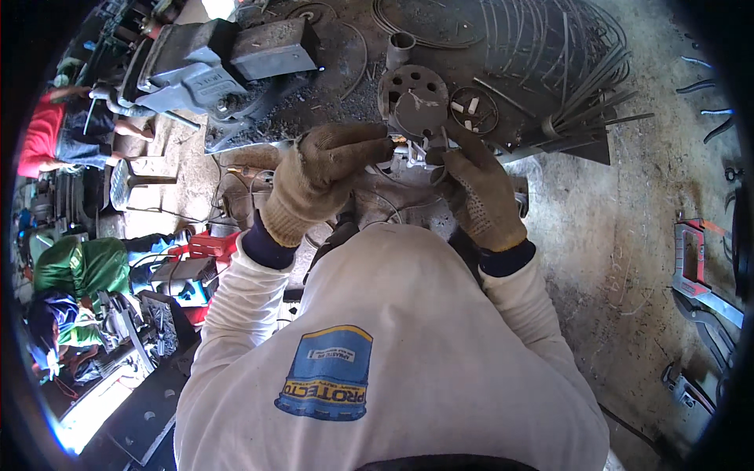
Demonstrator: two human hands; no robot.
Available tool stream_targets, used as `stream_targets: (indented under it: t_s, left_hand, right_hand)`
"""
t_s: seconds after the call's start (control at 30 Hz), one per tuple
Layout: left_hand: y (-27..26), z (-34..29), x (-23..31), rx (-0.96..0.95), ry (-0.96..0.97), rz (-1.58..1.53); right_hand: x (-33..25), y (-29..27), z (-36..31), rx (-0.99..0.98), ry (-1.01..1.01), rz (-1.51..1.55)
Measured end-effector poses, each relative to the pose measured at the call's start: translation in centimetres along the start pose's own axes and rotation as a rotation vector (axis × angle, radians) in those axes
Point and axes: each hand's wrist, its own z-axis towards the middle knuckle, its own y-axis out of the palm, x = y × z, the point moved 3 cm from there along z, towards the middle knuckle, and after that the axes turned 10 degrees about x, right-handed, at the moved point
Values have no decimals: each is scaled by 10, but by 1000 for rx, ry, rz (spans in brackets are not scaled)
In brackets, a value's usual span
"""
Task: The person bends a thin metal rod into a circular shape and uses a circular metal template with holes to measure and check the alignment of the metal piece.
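My left hand [323, 169], in a brown work glove, reaches the front edge of the metal workbench with its fingers pressed together. Whatever those fingers pinch is too small to make out. Opposite it, my right hand [477, 192], gloved the same way, has thumb and fingers closed on a small bright metal piece [416, 154]. This piece lies between the two hands, just in front of a round dark metal plate [421, 112]. Under that plate sits a disc with round holes [388, 93]. The fingertips partly hide the metal piece.
A heavy bench vise [196, 86] stands on the bench's left. A short pipe [400, 49], a ring with white pieces [473, 108] and bundled rods [577, 125] lie behind my hands. Two people work at left, one in red [43, 137], another in green [82, 271]. Tools hang at right, including a hacksaw [691, 259].
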Motion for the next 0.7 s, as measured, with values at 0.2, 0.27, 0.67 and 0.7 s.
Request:
stream_targets:
  t_s: [0.2, 0.27, 0.67, 0.7]
  left_hand:
    - [16, -48, -14, 331, -742, -498]
    - [15, -51, -16, 343, -960, -672]
    - [-2, -39, -79, -48, -977, -501]
    - [-4, -39, -90, -55, -977, -507]
  right_hand:
    - [13, 3, 9, 59, -38, -98]
    - [18, 8, 10, -3, 21, -169]
    - [47, 43, 27, -93, 267, -196]
    - [49, 48, 29, -85, 268, -194]
